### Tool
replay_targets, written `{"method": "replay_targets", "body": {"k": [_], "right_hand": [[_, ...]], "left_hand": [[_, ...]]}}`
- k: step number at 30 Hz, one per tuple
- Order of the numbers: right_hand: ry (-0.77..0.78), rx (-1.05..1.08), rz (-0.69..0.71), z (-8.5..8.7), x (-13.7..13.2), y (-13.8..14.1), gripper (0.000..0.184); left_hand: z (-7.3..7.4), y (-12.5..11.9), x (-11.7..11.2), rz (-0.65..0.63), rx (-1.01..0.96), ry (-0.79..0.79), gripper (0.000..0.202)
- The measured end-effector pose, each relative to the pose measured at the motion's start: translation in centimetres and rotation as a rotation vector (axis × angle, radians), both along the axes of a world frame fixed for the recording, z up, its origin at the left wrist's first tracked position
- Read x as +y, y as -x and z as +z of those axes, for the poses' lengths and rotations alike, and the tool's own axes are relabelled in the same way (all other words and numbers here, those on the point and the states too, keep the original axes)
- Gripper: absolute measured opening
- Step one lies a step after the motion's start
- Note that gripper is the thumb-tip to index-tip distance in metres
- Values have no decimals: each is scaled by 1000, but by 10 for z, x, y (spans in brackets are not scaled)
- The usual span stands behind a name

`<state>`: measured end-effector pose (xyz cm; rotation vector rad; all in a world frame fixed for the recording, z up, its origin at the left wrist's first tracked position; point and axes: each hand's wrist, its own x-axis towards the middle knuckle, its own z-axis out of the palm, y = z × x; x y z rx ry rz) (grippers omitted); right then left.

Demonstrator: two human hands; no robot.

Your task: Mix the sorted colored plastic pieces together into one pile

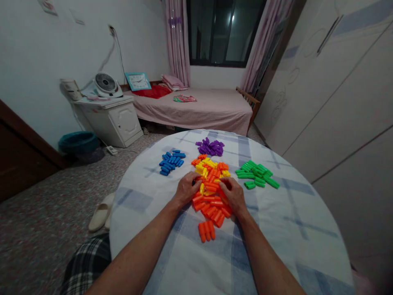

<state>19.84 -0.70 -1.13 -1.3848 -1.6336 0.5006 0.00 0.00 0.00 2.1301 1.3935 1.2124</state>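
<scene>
A mixed pile of small orange and yellow plastic tubes [211, 205], shaped like pen caps, lies on the round table between my two hands. My left hand [186, 188] rests at the pile's left side, fingers bent inward; what its fingertips hold, if anything, is hidden. On the opposite side, my right hand [233, 194] has its thumb and fingers curled in on the orange tubes at the pile's right edge. Closer to me, a small row of orange tubes [206, 231] lies side by side, apart from the pile.
Separate heaps of blue tubes [171, 162], purple tubes [210, 147] and green tubes [257, 173] surround the pile. A checked cloth covers the table [291, 229]. Beyond stand a bed [196, 108], a white cabinet [123, 123] with a fan, and a bin [80, 143].
</scene>
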Motion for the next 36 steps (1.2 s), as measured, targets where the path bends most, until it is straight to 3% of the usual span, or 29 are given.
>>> {"method": "replay_targets", "body": {"k": [8,13,16,23,30,36], "right_hand": [[-65,140,-141,-4,5,-4,31],[-112,-61,19,-7,5,-3,44],[-133,-216,134,-9,4,-3,53],[-160,-270,115,-7,2,-1,45],[-64,-51,28,-2,1,2,30],[-57,103,-64,-6,4,-1,35]], "left_hand": [[-4,-2,3,90,-71,-92,20],[-8,0,4,-22,97,-13,50],[-9,1,2,-93,139,34,57],[-7,2,3,-54,133,-6,52],[-2,-4,0,-41,64,-62,32],[-6,-2,2,11,16,-24,31]]}}
